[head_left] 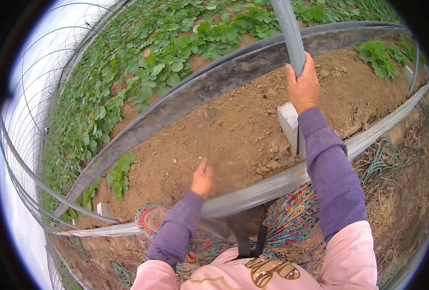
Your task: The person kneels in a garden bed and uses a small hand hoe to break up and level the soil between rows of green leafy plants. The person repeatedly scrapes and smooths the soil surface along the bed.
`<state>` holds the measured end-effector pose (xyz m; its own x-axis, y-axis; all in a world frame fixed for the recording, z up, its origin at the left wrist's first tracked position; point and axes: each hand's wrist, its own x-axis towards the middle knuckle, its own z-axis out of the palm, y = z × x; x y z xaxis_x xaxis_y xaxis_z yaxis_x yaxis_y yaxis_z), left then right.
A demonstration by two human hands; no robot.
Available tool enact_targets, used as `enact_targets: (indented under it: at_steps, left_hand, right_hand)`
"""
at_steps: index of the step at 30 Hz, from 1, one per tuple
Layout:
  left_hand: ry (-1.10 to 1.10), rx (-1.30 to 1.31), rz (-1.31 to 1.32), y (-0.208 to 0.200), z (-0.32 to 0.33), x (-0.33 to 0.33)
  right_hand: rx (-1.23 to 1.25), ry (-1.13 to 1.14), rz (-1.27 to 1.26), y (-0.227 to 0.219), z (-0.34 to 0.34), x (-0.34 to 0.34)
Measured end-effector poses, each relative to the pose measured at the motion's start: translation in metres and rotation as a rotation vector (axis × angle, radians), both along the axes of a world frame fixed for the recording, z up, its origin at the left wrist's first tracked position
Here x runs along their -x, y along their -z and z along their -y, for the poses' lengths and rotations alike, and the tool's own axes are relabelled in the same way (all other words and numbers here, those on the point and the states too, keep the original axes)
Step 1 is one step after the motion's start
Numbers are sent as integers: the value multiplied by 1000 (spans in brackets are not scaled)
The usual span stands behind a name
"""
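My left hand (203, 181) is closed around the near end of a slim hand tool (208, 137), slightly smeared by motion. The tool points away from me over bare brown soil (171, 145). A small dark head shows at its far end, too blurred to name its kind exactly. To the right, my right hand (303, 87) grips a thick grey pipe (289, 36) that slants up out of view. Just below that hand, a pale concrete block (288, 123) stands upright in the soil, partly behind my purple sleeve.
A dark plastic strip (224, 79) curves along the soil's far side, with leafy green plants (175, 53) beyond. Clear plastic sheeting (258, 194) runs across in front of my legs. Green twine (381, 162) lies on dry grass at right. Curved frame pipes (45, 186) rise at left.
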<state>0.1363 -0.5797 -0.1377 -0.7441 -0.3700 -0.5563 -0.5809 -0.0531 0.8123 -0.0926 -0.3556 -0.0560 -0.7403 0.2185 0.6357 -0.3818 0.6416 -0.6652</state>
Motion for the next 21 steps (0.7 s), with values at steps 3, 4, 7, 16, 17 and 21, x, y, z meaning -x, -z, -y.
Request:
enact_targets:
  at_steps: [3,4,7,16,17,21]
  left_hand:
    - [135,28,35,-4,-24,-38]
    - [188,78,-40,-4,-22,-48]
    - [142,-94,-63,-16,-7,-31]
    - [299,328,-99,28,-39,-12]
    - [290,283,-38,23,-40,-24]
    - [300,157,-23,7,-25,-36]
  right_hand:
    - [-7,1,35,-1,-6,0]
    - [-2,2,31,-2,-5,0]
    - [6,2,26,-1,-2,-2]
    - [16,10,-6,-1,-1,2]
    - [22,12,1,-1,0,1]
    - [6,26,-14,-1,-2,0]
